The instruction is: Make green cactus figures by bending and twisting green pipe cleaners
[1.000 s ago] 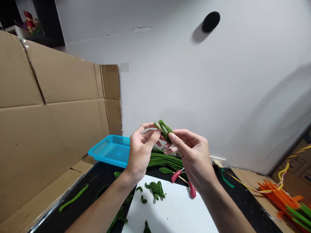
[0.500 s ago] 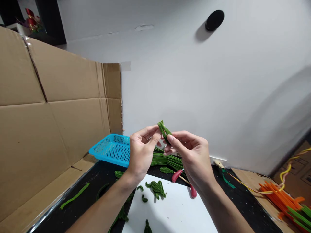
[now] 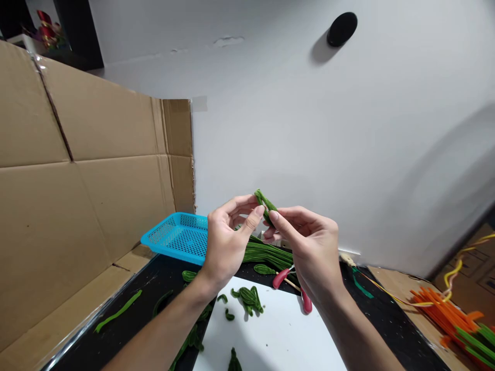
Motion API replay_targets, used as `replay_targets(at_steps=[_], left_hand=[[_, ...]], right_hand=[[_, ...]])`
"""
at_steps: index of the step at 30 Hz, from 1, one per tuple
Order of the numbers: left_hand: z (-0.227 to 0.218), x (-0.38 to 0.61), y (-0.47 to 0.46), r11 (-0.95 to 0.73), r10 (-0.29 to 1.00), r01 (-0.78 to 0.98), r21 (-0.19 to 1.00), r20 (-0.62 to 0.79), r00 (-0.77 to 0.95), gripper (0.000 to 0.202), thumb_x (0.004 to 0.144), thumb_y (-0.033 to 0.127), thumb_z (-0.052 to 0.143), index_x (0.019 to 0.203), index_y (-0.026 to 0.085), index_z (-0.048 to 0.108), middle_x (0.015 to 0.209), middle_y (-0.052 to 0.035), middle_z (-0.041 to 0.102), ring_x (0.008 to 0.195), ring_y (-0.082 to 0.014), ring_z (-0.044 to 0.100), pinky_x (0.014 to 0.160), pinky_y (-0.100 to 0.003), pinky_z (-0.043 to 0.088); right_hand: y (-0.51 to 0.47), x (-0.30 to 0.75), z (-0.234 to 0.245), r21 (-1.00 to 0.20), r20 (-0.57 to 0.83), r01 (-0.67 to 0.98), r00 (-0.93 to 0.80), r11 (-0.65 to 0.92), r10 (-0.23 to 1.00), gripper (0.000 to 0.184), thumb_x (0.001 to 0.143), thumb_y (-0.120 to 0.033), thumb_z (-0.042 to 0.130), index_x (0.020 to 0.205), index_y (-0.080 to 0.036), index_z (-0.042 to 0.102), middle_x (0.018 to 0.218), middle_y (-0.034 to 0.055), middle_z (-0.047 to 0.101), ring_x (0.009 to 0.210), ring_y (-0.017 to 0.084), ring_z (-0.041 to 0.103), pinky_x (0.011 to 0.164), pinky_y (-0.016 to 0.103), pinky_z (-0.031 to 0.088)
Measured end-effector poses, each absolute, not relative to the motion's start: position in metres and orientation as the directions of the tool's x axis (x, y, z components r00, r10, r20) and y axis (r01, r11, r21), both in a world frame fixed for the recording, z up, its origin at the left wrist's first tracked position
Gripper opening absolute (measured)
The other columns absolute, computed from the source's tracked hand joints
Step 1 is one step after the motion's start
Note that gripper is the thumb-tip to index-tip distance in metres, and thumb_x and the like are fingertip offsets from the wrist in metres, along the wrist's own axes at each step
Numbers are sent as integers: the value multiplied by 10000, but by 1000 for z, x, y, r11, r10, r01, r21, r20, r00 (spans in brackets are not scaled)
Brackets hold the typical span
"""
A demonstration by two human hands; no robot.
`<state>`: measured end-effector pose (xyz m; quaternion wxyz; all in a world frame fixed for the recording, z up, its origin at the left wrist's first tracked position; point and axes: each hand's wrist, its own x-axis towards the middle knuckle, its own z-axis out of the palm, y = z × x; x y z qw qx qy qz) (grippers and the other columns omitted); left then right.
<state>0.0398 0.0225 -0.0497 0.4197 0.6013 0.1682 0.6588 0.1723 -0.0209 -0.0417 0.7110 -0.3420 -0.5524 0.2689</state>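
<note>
Between both hands, above the white board (image 3: 286, 335), is a folded green pipe cleaner (image 3: 265, 200). My right hand (image 3: 309, 234) pinches its lower end between thumb and fingers. My left hand (image 3: 232, 232) closes thumb and fingers on its other side, near the top loop. Below, a small pile of bent green pipe cleaner pieces (image 3: 249, 300) lies on the board, with a few short curled bits beside it. Red-handled pliers (image 3: 281, 278), their head partly hidden by my right hand, rest at the board's far edge. A long bundle of green pipe cleaners (image 3: 266, 253) lies behind.
A blue perforated basket (image 3: 181, 242) stands at the back left by a cardboard wall (image 3: 119, 201). Green strips and pieces lie on the black table (image 3: 143, 319) to the left. Orange pipe cleaners (image 3: 436, 309) and a yellow cord (image 3: 456, 268) are at the right.
The folded green pipe cleaner has shifted slightly right with both hands. My left thumb has moved up and right along it; the top ends now sit closer together.
</note>
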Motion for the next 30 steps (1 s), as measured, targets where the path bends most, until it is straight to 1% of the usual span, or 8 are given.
replay_targets(at_steps=[6,11,13,16,18,25,28,30], left_hand=[[-51,37,25,-587,753,-371,719,654,75,182,907,293,834,1053,188,809,1057,-69,831,957,-180,770,892,-285,610],[-48,36,23,-607,746,-344,717,663,64,211,921,336,820,1067,184,810,1077,-80,824,967,-186,766,882,-283,615],[-48,35,24,-605,748,-341,719,661,67,213,926,341,816,1071,186,812,1058,-74,821,899,-171,761,839,-273,619],[-47,34,26,-597,744,-354,720,662,89,216,929,320,813,1108,200,815,949,-40,804,753,-134,721,746,-253,614],[-46,32,28,-590,745,-355,726,659,109,224,927,314,815,1130,220,826,902,-25,795,726,-125,699,719,-245,605],[-44,24,33,-563,733,-366,741,652,192,199,915,324,826,1102,270,864,1012,-40,816,887,-167,723,891,-299,601],[-44,22,35,-549,725,-387,741,652,222,172,923,312,820,1083,268,864,998,-42,809,896,-160,718,889,-282,593],[-45,21,37,-547,718,-392,739,655,233,172,922,312,823,1080,256,861,943,-37,790,838,-143,699,829,-257,587]], right_hand=[[-20,173,-43,-784,609,19,219,620,763,187,869,-366,853,841,-185,814,652,36,758,559,170,723,576,295,618],[-21,173,-42,-778,618,34,216,627,756,165,856,-337,861,812,-186,810,648,39,761,546,164,716,567,288,609],[-21,174,-41,-783,614,40,213,621,760,153,849,-321,868,810,-185,811,649,38,762,548,162,717,566,283,608],[-21,176,-40,-795,602,49,188,605,776,140,857,-306,861,819,-179,814,651,36,763,558,152,717,566,261,596],[-21,177,-39,-802,594,52,171,595,786,141,871,-302,850,822,-175,814,658,39,767,568,145,718,569,247,588],[-22,181,-38,-819,571,34,146,573,808,144,829,-295,889,820,-170,817,644,38,766,563,149,719,565,242,591],[-23,180,-38,-825,563,35,139,564,815,173,844,-323,881,820,-163,817,636,42,762,563,148,717,569,244,601],[-23,180,-38,-831,554,30,132,556,822,193,843,-339,885,828,-158,819,643,47,767,560,146,717,566,241,604]])
